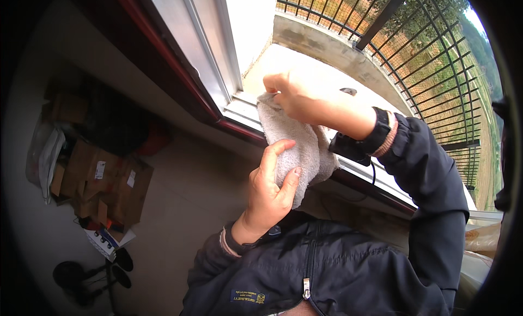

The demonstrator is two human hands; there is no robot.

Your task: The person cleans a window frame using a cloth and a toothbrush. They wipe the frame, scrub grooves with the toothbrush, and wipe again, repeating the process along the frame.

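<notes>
Strong daylight whitens the ledge (pixel 259 71) outside an open sliding frame (pixel 210 44), and the floor (pixel 188 196) indoors lies in shade. At the top of a grey cloth (pixel 291 144), the fingers of the right hand (pixel 302 101) are bent and pinch its upper edge; lower down, the left hand (pixel 261 199) lays its forefinger and thumb on the near face, tips spread apart, while its other fingers are mostly out of sight. The right wrist angles down toward the cloth, its forearm running in from the right above a sharply bent elbow. The left wrist tilts upward, the arm folded near the body. Between the two hands, the cloth hangs in front of the dark red sill edge (pixel 245 130), pale, thick and fuzzy, doubled into loose layers with a second fold showing behind. A black jacket (pixel 354 261) with gathered cuffs covers both arms. Farther out stand a black railing (pixel 376 22) and, indoors at left, opened cardboard boxes (pixel 117 180).
</notes>
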